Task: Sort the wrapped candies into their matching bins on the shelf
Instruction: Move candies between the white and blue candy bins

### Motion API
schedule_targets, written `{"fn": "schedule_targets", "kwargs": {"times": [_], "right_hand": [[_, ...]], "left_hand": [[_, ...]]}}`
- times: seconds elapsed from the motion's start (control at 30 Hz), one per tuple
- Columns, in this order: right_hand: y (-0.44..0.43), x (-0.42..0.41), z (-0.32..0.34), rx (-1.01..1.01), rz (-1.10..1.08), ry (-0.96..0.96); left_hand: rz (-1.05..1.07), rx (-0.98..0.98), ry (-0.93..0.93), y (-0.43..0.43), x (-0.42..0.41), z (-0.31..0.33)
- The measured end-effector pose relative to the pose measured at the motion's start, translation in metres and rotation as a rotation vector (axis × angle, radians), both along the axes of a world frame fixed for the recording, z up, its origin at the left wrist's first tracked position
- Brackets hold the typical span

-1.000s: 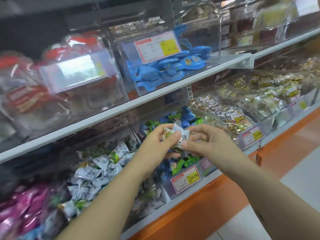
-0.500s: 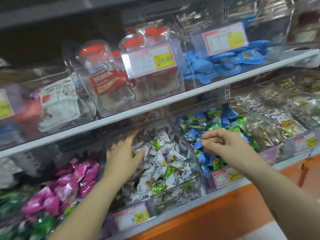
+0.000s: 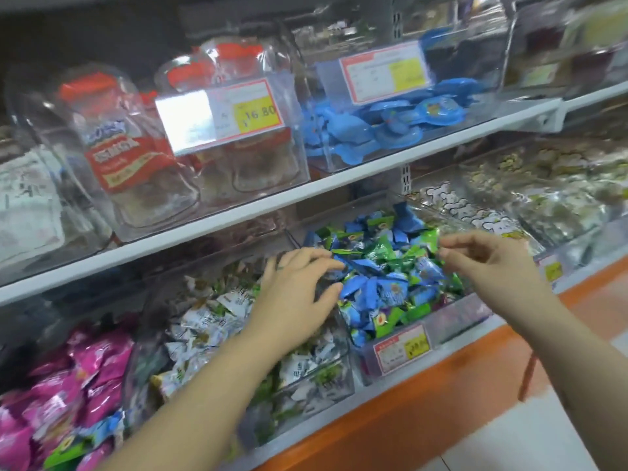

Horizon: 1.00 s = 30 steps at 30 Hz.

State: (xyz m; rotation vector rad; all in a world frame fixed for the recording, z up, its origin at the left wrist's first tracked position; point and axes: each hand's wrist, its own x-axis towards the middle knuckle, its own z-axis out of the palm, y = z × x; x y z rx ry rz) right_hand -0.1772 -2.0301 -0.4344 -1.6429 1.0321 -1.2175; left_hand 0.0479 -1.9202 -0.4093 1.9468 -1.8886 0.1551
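On the lower shelf, a clear bin [image 3: 455, 321] holds blue and green wrapped candies [image 3: 384, 273]. Left of it, another clear bin [image 3: 306, 399] holds white and green wrapped candies [image 3: 210, 321]. My left hand [image 3: 299, 297] reaches over the edge between the two bins with fingers spread, and its fingertips touch the blue candies. My right hand [image 3: 492, 263] hovers over the right side of the blue and green pile. Its fingers are loosely curled and its fingertips are close to a green wrapper. I see no candy held in either hand.
Pink wrapped candies [image 3: 85, 368] fill the bin at far left. The upper shelf [image 3: 272, 202] carries clear bins with red-lidded jars [image 3: 125, 154] and blue packs [image 3: 384, 127]. Price tags [image 3: 401, 348] hang on the bin fronts. An orange base runs below the shelf.
A second ago both hands held a white wrapped candy. My left hand took it into the white candy bin, then moved right to the blue and green bin. My right hand stayed over that bin.
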Motion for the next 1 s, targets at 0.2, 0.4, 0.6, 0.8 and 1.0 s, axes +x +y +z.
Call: {"fn": "schedule_targets", "kwargs": {"times": [0.2,0.4,0.6,0.8,1.0], "right_hand": [[-0.026,-0.051,-0.012,-0.016,-0.171,0.034],[-0.037,-0.062,-0.023,0.029,-0.099,0.208],[-0.037,-0.061,-0.023,0.084,-0.002,0.274],[-0.037,-0.061,-0.025,0.095,0.006,0.256],[-0.034,-0.062,-0.022,0.117,0.030,0.250]], "left_hand": [[-0.185,0.049,-0.101,-0.057,-0.044,0.003],[-0.282,0.140,-0.114,-0.107,-0.072,0.002],[-0.205,0.509,-0.378,-0.140,-0.080,-0.006],[-0.260,0.639,-0.332,-0.133,-0.067,-0.007],[-0.270,0.656,-0.373,-0.094,-0.042,0.001]]}}
